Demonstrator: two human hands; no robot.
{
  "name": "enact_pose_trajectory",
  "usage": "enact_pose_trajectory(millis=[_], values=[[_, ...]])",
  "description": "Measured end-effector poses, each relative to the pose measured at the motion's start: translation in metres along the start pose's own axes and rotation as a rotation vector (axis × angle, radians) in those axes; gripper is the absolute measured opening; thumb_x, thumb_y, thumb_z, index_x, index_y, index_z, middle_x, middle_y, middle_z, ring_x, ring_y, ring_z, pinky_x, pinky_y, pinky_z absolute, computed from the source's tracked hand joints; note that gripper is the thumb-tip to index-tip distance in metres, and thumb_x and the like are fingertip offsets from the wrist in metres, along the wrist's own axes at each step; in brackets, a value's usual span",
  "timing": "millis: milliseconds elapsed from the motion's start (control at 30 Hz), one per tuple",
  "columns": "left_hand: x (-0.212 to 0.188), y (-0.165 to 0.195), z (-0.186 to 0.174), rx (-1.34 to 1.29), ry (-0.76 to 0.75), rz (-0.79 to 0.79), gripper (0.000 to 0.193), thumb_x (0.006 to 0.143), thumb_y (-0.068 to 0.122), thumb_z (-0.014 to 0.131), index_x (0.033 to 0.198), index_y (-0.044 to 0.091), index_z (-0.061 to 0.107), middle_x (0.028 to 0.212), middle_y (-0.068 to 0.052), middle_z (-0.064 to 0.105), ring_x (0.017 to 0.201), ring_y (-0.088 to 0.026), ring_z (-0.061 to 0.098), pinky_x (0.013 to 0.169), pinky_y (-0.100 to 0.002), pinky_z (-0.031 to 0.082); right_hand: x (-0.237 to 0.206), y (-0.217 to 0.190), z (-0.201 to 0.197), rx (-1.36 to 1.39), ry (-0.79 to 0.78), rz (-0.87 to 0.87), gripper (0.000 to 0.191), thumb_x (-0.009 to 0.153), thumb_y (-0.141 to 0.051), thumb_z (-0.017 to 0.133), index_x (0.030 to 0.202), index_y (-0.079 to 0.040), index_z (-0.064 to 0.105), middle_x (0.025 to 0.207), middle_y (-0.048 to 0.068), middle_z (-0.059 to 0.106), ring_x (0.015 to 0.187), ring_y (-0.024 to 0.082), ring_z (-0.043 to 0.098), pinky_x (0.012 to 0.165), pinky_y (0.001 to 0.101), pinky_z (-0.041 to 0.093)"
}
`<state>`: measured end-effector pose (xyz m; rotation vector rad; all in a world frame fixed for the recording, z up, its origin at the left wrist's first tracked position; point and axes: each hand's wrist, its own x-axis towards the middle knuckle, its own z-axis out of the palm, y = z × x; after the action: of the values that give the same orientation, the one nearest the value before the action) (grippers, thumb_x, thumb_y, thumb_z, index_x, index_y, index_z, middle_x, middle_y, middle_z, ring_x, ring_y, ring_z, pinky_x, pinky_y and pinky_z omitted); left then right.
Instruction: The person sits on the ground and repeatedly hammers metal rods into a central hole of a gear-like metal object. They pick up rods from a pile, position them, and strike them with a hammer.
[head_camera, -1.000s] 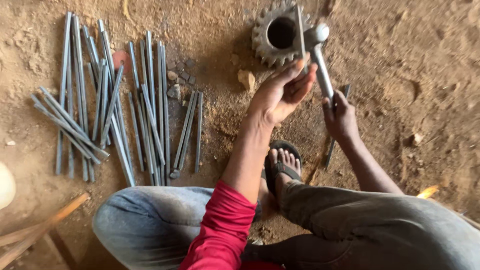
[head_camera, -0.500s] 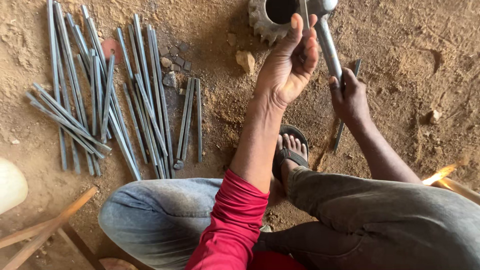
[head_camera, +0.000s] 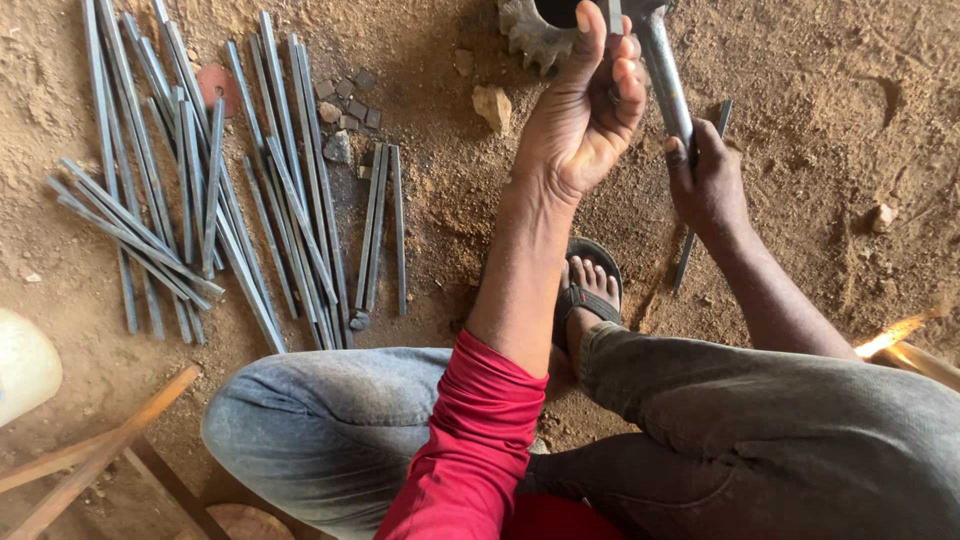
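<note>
Here, two hands work above one toothed steel gear (head_camera: 530, 35) lying on sandy, reddish ground (head_camera: 820, 90). The left hand (head_camera: 585, 120) pinches a thin flat metal strip (head_camera: 614, 14) upright just right of the gear. The right hand (head_camera: 708, 180) is clenched round a smooth round hammer handle (head_camera: 665, 80), also right of the gear. Left of the gear lie well over twenty grey metal rods (head_camera: 210, 190), long and straight; three more (head_camera: 383, 225) lie apart. One pale stone (head_camera: 491, 105) sits just below the gear.
</note>
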<state>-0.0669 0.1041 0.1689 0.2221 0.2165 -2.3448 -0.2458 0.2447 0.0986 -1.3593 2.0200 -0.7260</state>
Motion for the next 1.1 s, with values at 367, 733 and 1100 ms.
enact_pose_trajectory(millis=[367,733,1100], values=[[0.01,0.028,-0.086,1.338,0.722,0.488,0.014,0.087,0.018,0.074,0.088,0.004,0.073,0.065,-0.003,0.074,0.048,-0.01,0.063,0.042,-0.024,0.052,0.004,0.008,0.004,-0.006,-0.025,0.068,0.028,0.114,-0.023,0.052,0.125,0.002,0.058,0.069,0.006,0.059,0.045,0.01,0.048,0.033,0.0295,0.042],[0.058,0.055,-0.095,1.483,0.906,0.396,0.049,0.072,0.05,0.086,0.085,0.012,0.057,0.063,-0.003,0.07,0.045,-0.007,0.063,0.039,-0.024,0.055,0.006,-0.001,-0.015,-0.025,0.299,-0.445,0.023,0.118,-0.016,0.054,0.13,0.003,0.056,0.083,0.01,0.064,0.061,0.01,0.06,0.047,0.0268,0.053],[0.052,0.056,-0.076,1.315,0.843,0.401,0.042,0.076,0.036,0.088,0.087,0.007,0.059,0.066,-0.005,0.07,0.046,-0.009,0.062,0.04,-0.024,0.056,0.032,-0.029,-0.022,-0.18,0.139,-0.204,0.027,0.115,-0.016,0.049,0.129,0.005,0.059,0.071,0.009,0.063,0.045,0.012,0.053,0.033,0.0276,0.045]])
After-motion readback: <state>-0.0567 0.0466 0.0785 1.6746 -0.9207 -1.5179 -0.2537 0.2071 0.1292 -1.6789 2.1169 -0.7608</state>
